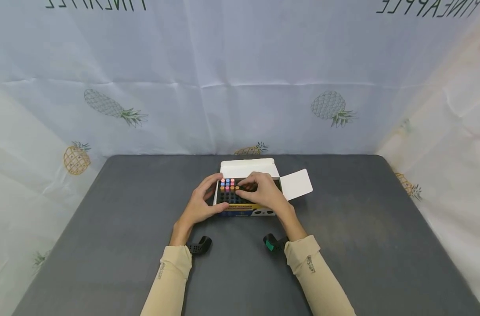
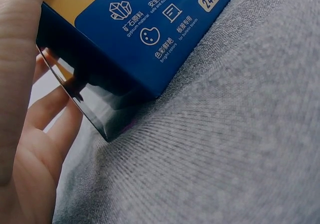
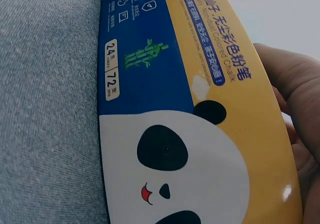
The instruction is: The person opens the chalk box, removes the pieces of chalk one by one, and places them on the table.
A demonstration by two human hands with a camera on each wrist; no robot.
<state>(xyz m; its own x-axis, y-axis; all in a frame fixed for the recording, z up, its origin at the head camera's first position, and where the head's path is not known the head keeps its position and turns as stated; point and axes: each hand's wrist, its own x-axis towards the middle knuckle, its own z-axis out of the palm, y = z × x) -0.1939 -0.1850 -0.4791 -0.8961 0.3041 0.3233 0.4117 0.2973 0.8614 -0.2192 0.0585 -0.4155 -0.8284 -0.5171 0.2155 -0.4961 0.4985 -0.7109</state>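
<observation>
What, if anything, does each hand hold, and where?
Left hand: the colored chalk box, by its left end. Right hand: an orange chalk stick, apparently pinched by its top.

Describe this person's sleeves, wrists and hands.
The left sleeve and right sleeve are beige, each with small dark lettering. A black device sits at the left wrist, another with a green patch at the right. Left hand and right hand are bare.

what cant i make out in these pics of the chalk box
- Part of the chalk box interior: head view, covered by the right hand.
- Whether that hand pinches one of the chalk sticks: head view, too small.
- The rest of the printed panda: right wrist view, cut off by the bottom edge; tiny in the head view.
</observation>
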